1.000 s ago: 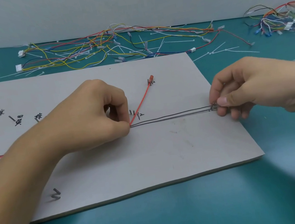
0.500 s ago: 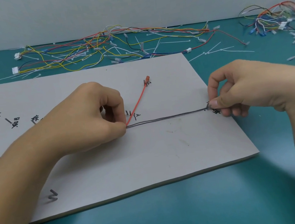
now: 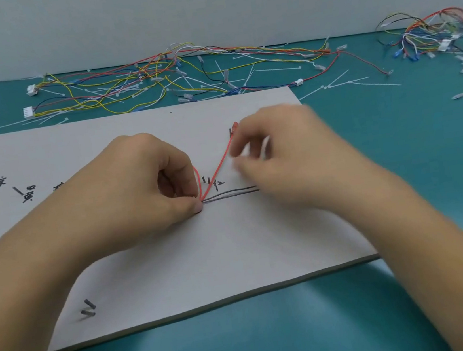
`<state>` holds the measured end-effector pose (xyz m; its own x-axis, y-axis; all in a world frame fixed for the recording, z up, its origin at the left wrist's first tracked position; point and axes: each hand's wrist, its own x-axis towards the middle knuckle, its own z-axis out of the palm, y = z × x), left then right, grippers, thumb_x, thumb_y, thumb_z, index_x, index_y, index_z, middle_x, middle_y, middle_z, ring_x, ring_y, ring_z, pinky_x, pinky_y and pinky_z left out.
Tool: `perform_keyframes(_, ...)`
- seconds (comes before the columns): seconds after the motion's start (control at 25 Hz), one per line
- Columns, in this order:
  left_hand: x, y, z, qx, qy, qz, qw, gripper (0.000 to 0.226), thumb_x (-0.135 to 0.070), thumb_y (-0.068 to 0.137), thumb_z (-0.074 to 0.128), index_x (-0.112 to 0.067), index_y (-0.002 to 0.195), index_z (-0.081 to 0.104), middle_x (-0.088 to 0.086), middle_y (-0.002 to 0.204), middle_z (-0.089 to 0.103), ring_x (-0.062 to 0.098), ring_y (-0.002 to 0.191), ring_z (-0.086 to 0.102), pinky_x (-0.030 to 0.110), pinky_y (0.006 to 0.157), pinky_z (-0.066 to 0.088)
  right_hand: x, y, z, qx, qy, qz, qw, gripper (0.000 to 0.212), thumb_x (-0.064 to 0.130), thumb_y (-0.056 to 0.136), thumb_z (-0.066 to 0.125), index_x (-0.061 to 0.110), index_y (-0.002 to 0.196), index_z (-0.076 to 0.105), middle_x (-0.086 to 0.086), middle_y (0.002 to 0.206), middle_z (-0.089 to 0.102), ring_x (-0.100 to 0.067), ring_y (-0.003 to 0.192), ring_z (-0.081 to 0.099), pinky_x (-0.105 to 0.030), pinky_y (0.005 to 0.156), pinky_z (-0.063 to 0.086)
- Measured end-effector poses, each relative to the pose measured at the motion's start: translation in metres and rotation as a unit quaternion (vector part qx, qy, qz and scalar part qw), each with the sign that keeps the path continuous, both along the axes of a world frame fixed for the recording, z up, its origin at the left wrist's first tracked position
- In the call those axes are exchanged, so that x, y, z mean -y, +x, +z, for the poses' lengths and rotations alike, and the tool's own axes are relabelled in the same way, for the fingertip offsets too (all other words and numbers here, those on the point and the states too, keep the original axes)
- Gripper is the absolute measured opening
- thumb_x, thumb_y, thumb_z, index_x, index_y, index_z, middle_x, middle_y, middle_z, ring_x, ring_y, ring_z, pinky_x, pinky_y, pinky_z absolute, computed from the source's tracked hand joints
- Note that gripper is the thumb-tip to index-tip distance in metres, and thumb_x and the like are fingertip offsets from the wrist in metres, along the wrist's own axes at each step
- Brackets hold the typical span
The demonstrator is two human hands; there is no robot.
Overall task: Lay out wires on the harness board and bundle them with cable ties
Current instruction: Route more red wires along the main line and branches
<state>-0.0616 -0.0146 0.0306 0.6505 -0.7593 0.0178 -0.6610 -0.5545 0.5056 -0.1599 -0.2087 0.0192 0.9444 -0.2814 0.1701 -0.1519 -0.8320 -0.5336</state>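
Head view, item by item, placed from the left hand.

1. Left hand: thumb and forefinger are pressed together on the red wire and the dark wires where they meet, holding that junction down on the harness board. The pinch is unchanged from half a second ago.
2. Red wire: branches up and away to the right of the left hand, ending in a red terminal. A short red loop rises beside the forefinger.
3. Dark wires: a pair running flat to the right of the left hand and passing under the right hand.
4. Right hand: it has let go of the dark wires' far end and has come in just right of the left hand, over the red branch. It is motion-blurred and its fingers are curled; whether they grip anything cannot be told.
5. Judgement: the dark run looks laid, and the work now turns to seating the red branch; no tie is on yet.
6. Beyond the left hand, off the board: loose wires and white cable ties on the teal table.
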Motion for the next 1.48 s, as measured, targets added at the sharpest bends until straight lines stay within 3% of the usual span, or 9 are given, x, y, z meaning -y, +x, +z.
perform_keyframes(0.16,0.002,-0.008,0.002,0.003,0.012,0.063,0.998,0.013,-0.031,0.072,0.084,-0.03,0.064,0.074,-0.015,0.061,0.07,0.001,0.064,0.064,0.025,0.057,0.048,-0.029,0.019,-0.01,-0.025,-0.058,0.104,0.993,0.007,0.025,0.087,0.065,0.024,0.092,0.07,0.006,0.093,0.055,-0.016,0.089,0.054,-0.032,0.076,0.044)
perform_keyframes(0.36,0.009,-0.027,-0.01,0.09,0.028,0.114,0.989,0.018,-0.023,0.077,0.076,-0.028,0.067,0.063,0.0,0.075,0.065,0.024,0.073,0.062,0.035,0.064,0.05,-0.028,0.031,-0.009,-0.002,-0.046,0.131,0.99,0.007,0.014,0.082,0.065,0.017,0.075,0.064,0.007,0.081,0.055,-0.016,0.08,0.053,-0.034,0.073,0.046)
perform_keyframes(0.6,0.018,-0.033,-0.02,0.11,0.021,0.084,0.99,0.015,-0.019,0.083,0.068,-0.022,0.078,0.053,0.002,0.078,0.061,0.031,0.078,0.058,0.039,0.061,0.044,-0.018,0.033,-0.006,0.016,-0.042,0.141,0.989,0.011,0.017,0.073,0.071,0.014,0.065,0.063,0.004,0.071,0.058,-0.017,0.071,0.053,-0.037,0.065,0.044)
perform_keyframes(0.76,0.041,-0.032,-0.022,0.066,-0.014,0.018,0.998,0.012,-0.025,0.092,0.069,-0.021,0.087,0.058,0.0,0.091,0.062,0.027,0.091,0.06,0.043,0.079,0.048,0.011,0.022,0.003,-0.027,-0.038,0.083,0.995,0.018,0.018,0.067,0.075,0.016,0.058,0.06,0.001,0.062,0.06,-0.013,0.062,0.054,-0.036,0.057,0.047)
perform_keyframes(0.96,0.033,-0.041,-0.014,0.083,-0.043,-0.114,0.989,0.014,-0.025,0.095,0.067,-0.023,0.108,0.07,-0.007,0.106,0.061,0.014,0.104,0.057,0.029,0.091,0.043,0.051,-0.004,0.021,-0.17,-0.063,0.033,0.983,0.014,0.019,0.064,0.074,0.011,0.063,0.062,-0.006,0.051,0.054,-0.012,0.046,0.041,-0.032,0.048,0.042)
perform_keyframes(1.12,-0.008,-0.01,0.008,0.074,0.027,-0.081,0.994,0.033,-0.064,0.078,0.06,-0.042,0.102,0.068,-0.022,0.101,0.056,0.005,0.101,0.057,0.038,0.095,0.048,0.063,-0.016,0.032,-0.245,-0.059,0.0,0.968,0.01,0.022,0.065,0.074,0.014,0.066,0.068,0.003,0.047,0.053,-0.012,0.045,0.043,-0.03,0.052,0.042)
perform_keyframes(1.2,-0.026,0.008,0.017,0.045,0.124,-0.048,0.99,0.049,-0.082,0.059,0.055,-0.054,0.098,0.063,-0.028,0.099,0.056,-0.003,0.095,0.058,0.04,0.09,0.051,0.059,-0.017,0.035,-0.245,-0.077,-0.008,0.967,0.002,0.022,0.069,0.072,0.023,0.067,0.072,0.006,0.051,0.061,-0.011,0.048,0.051,-0.027,0.053,0.046)
perform_keyframes(1.32,-0.036,0.018,0.021,-0.012,0.188,-0.035,0.981,0.054,-0.081,0.044,0.061,-0.059,0.094,0.063,-0.036,0.094,0.061,-0.005,0.085,0.063,0.037,0.08,0.056,0.044,-0.019,0.039,-0.166,-0.1,-0.02,0.981,0.009,0.026,0.075,0.069,0.031,0.069,0.072,0.021,0.061,0.066,-0.002,0.059,0.061,-0.021,0.051,0.042)
perform_keyframes(1.48,-0.04,0.026,0.023,-0.035,0.19,-0.038,0.98,0.045,-0.072,0.048,0.061,-0.052,0.087,0.069,-0.027,0.073,0.07,-0.004,0.07,0.068,0.038,0.07,0.059,-0.006,-0.018,0.027,-0.075,-0.047,0.134,0.987,0.011,0.04,0.08,0.072,0.03,0.084,0.072,0.014,0.076,0.064,0.001,0.073,0.058,-0.02,0.063,0.044)
